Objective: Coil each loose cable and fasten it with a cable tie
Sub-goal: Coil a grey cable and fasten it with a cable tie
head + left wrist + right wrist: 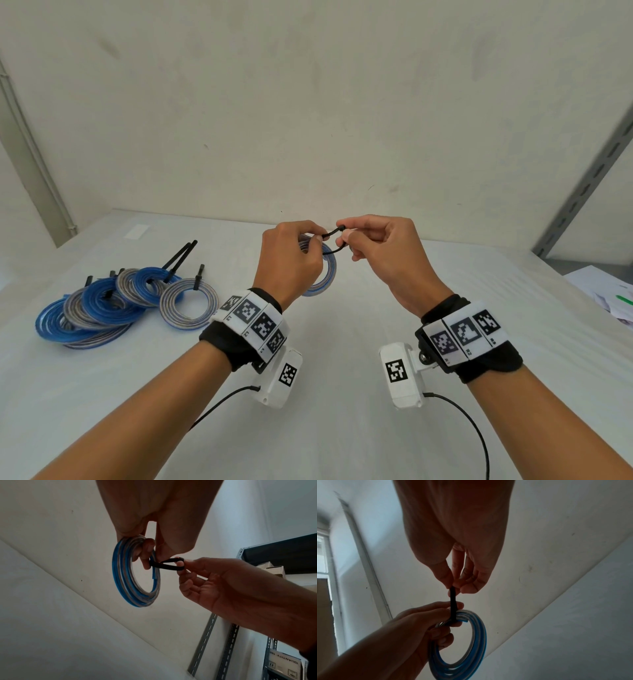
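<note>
My left hand grips a coiled blue-and-grey cable and holds it up above the table; the coil hangs as a ring below the fingers. A black cable tie loops around the coil's top, and my right hand pinches its two ends together just right of the coil. In the left wrist view the black cable tie forms a flat loop from the coil to the right hand. In the right wrist view the tie runs from the right hand down to the coil in the left hand.
A heap of tied blue and grey cable coils with black tie tails sticking up lies on the table's left side. Papers sit at the right edge. A grey metal shelf upright stands at the far right, and a wall backs the table.
</note>
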